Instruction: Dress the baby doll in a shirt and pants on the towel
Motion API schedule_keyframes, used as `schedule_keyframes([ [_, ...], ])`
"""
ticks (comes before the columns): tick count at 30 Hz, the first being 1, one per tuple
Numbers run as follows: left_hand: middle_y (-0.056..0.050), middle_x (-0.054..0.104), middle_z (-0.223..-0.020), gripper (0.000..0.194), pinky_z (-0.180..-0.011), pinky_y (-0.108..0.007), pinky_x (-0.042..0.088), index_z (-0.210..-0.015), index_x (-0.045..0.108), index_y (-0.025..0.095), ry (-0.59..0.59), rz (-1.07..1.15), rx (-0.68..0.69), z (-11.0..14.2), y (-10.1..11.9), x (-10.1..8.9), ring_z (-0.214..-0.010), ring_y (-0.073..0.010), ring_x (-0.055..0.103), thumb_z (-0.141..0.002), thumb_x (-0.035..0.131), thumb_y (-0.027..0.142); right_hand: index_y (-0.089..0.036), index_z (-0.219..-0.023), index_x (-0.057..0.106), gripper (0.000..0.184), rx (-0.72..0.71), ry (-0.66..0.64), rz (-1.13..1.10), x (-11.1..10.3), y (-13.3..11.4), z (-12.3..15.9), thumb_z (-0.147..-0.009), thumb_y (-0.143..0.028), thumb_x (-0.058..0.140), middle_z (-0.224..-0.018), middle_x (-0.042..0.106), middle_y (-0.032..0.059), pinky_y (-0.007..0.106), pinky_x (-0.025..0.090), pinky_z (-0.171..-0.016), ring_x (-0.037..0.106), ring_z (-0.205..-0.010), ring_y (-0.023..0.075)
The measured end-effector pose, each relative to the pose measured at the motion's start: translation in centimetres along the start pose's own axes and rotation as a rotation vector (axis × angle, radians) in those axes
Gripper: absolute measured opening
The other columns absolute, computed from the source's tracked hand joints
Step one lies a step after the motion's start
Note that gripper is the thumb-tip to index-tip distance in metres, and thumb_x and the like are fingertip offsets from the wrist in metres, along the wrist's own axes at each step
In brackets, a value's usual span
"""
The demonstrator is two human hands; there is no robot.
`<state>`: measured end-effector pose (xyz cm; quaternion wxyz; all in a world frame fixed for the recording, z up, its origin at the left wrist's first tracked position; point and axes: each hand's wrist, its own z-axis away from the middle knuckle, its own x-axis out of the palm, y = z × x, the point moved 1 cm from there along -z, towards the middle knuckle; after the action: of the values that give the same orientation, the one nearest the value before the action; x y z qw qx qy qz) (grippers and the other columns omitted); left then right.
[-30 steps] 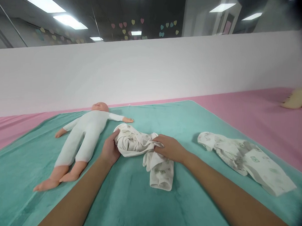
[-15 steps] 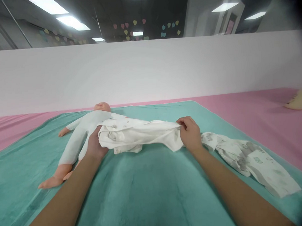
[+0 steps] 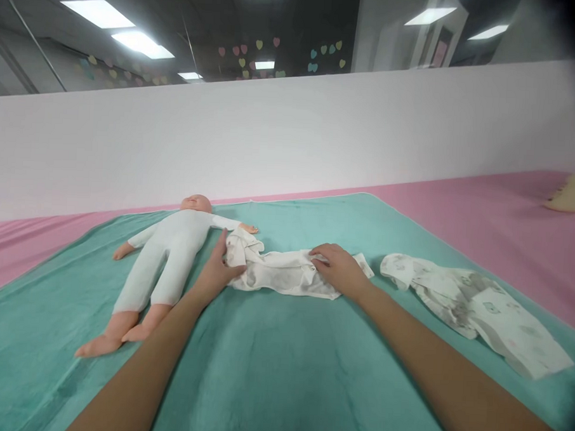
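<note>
A white baby garment [image 3: 278,272] with small prints and snaps lies bunched lengthwise on the teal blanket [image 3: 290,368]. At its left end my left hand [image 3: 216,269] is open, thumb spread over the cloth and index finger stretched along the edge. My right hand [image 3: 342,269] has its fingers bent onto the right part, pinching the cloth near a snap. Left of the garment a baby doll [image 3: 182,236] in a white suit lies on its back, one arm reaching toward the garment's upper left end.
A second printed baby garment [image 3: 474,303] lies on the blanket at the right. Pink cloth [image 3: 479,198] shows past the blanket's edge, below a white wall [image 3: 271,145]. A pale yellow object [image 3: 572,192] is partly visible at the far right.
The garment has come down from being held stretched between both hands and now lies on the blanket. My left hand has moved right, uncovering the doll's leg and arm; my right hand has moved left and lower.
</note>
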<state>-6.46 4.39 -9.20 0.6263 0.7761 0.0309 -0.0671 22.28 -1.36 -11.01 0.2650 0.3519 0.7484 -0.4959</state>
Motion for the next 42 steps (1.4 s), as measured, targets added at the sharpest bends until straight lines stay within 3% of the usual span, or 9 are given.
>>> schedule_keyframes([
  [3,-0.008,0.051,-0.131,0.091,-0.106,-0.046,0.027,-0.137,0.039,0.029,-0.049,-0.391,0.110,-0.1,-0.7,0.7,-0.125,-0.0318,0.041,-0.055,0.074,0.011,-0.025,-0.109,0.057,0.027,0.021,-0.018,0.130,0.1,0.7,0.0,-0.086,-0.036,0.047,-0.110,0.061,0.0056,0.034,0.038,-0.082,0.049,-0.106,0.0237],
  [6,-0.008,0.058,-0.121,0.064,-0.103,-0.046,0.029,-0.124,0.054,0.028,-0.008,-0.501,0.128,-0.1,-1.1,0.8,-0.117,-0.0328,0.047,-0.063,0.069,0.017,-0.022,-0.109,0.057,0.034,0.114,-0.028,0.253,0.0,1.7,-0.2,-0.085,-0.045,0.047,-0.106,0.061,0.0097,0.036,0.038,-0.077,0.050,-0.103,0.0277],
  [14,-0.002,0.064,-0.083,0.025,-0.071,-0.027,0.045,-0.095,0.066,0.021,0.335,-0.136,0.115,0.4,1.1,-0.3,-0.070,-0.0176,0.056,-0.070,0.066,0.024,-0.023,-0.097,0.060,0.022,0.241,0.001,0.134,-0.8,2.9,-0.7,-0.081,-0.034,0.051,-0.091,0.063,0.0048,0.029,0.036,-0.063,0.055,-0.080,0.0198],
  [18,0.002,0.056,-0.071,0.021,-0.048,-0.021,0.038,-0.094,0.060,0.018,0.554,0.002,0.112,-0.3,1.8,-1.8,-0.048,-0.0090,0.045,-0.075,0.060,0.028,-0.023,-0.084,0.061,0.016,0.126,0.318,0.007,-2.2,1.5,-0.7,-0.084,-0.029,0.046,-0.087,0.061,0.0018,0.029,0.040,-0.071,0.055,-0.079,0.0167],
  [23,0.005,0.047,-0.064,0.020,-0.046,-0.020,0.039,-0.094,0.053,0.019,0.783,0.040,0.088,-0.5,2.0,-3.2,-0.049,-0.0085,0.044,-0.076,0.056,0.029,-0.021,-0.091,0.060,0.020,0.151,0.688,-0.081,-4.6,0.7,-0.3,-0.084,-0.034,0.046,-0.086,0.060,0.0038,0.032,0.042,-0.073,0.054,-0.075,0.0179],
  [28,0.002,0.050,-0.071,0.024,-0.054,-0.025,0.046,-0.096,0.052,0.019,0.718,-0.009,0.125,-0.7,0.6,-3.5,-0.059,-0.0125,0.051,-0.074,0.056,0.028,-0.021,-0.091,0.060,0.020,0.263,0.730,-0.131,-4.7,1.8,-0.4,-0.081,-0.033,0.047,-0.084,0.061,0.0038,0.033,0.042,-0.072,0.054,-0.074,0.0180],
  [31,-0.004,0.055,-0.092,0.032,-0.075,-0.033,0.049,-0.104,0.052,0.021,0.682,-0.233,0.177,-1.0,-0.5,-3.8,-0.082,-0.0183,0.055,-0.073,0.054,0.020,-0.021,-0.091,0.059,0.020,0.289,0.687,-0.149,-4.4,2.7,-0.7,-0.081,-0.033,0.045,-0.089,0.063,0.0048,0.034,0.042,-0.073,0.056,-0.078,0.0193],
  [37,-0.014,0.040,-0.133,0.052,-0.102,-0.048,0.030,-0.123,0.049,0.020,0.353,-0.965,0.417,-0.3,-0.3,-1.9,-0.124,-0.0316,0.036,-0.072,0.050,0.010,-0.020,-0.089,0.060,0.029,0.423,0.189,0.151,-3.3,4.9,-0.9,-0.080,-0.044,0.047,-0.096,0.062,0.0115,0.035,0.039,-0.066,0.057,-0.081,0.0245],
  [42,-0.011,0.046,-0.135,0.047,-0.107,-0.057,0.010,-0.123,0.053,0.026,0.050,-1.255,0.559,0.2,-0.7,-0.4,-0.134,-0.0317,0.025,-0.080,0.043,0.011,-0.020,-0.089,0.059,0.035,0.478,-0.054,0.233,-2.6,5.2,-0.8,-0.072,-0.051,0.054,-0.091,0.063,0.0105,0.032,0.036,-0.058,0.056,-0.075,0.0255],
])
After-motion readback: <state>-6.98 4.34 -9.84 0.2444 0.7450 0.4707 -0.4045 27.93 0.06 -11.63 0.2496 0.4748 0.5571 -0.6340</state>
